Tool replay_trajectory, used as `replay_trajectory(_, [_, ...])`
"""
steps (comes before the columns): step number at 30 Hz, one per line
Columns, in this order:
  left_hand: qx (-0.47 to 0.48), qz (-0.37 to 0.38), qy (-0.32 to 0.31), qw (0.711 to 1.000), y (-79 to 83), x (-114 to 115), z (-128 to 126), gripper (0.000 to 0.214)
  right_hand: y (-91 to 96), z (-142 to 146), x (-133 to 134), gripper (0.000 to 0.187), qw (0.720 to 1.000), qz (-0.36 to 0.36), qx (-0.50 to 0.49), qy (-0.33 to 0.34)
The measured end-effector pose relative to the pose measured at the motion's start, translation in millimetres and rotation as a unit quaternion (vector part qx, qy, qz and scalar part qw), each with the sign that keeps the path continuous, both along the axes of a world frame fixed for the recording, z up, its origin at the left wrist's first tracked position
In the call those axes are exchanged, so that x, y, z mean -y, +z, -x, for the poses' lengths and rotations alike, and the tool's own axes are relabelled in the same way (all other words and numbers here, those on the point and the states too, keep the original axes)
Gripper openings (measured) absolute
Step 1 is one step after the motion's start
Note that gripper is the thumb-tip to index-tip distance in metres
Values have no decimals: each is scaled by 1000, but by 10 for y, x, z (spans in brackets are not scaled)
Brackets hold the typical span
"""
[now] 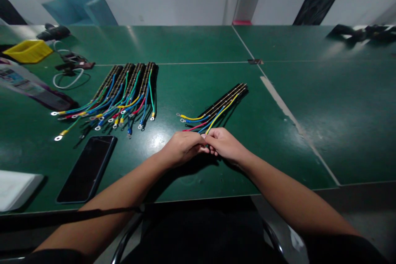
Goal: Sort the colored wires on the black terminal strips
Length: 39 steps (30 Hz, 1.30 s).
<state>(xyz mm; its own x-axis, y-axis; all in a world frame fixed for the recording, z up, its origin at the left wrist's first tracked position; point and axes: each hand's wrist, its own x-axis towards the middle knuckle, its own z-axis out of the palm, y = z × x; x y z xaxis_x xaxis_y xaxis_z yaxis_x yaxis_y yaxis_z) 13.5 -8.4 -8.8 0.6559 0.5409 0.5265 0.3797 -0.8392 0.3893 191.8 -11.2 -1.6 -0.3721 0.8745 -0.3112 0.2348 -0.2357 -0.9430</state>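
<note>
My left hand (182,147) and my right hand (225,144) meet at the middle of the green table (192,49), fingers pinched together on the near ends of coloured wires. Those wires belong to a black-sleeved cable bundle (221,105) that runs away up and to the right; yellow, blue and red leads with ring terminals fan out at its near end. What exactly lies between my fingertips is hidden. To the left lies a row of several similar cable bundles (123,90) with coloured leads spread toward me.
A black phone (88,168) lies face up at the front left, beside a white object (15,187) at the edge. A yellow bin (27,50), a white cord (66,78) and dark tools sit far left. Black chairs stand beyond the table.
</note>
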Motion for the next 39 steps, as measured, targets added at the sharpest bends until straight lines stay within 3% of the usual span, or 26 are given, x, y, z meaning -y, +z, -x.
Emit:
replay_trajectory(4, [-28, 28, 50, 998, 39, 32, -24, 16, 32, 7, 4, 32, 1000, 13, -18, -1])
replay_trajectory(12, [3, -6, 7, 1000, -22, 16, 12, 15, 16, 13, 6, 29, 999, 14, -32, -21])
replay_trajectory(19, [-3, 54, 65, 996, 40, 49, -27, 16, -32, 16, 4, 30, 999, 4, -21, -25])
replay_trajectory(27, [31, -18, 30, 999, -35, 28, 18, 14, -27, 28, -1, 31, 1000, -15, -3, -17])
replay_trajectory(39, [4, 75, 46, 996, 51, 24, -41, 16, -81, 28, 21, 27, 996, -67, 43, -46])
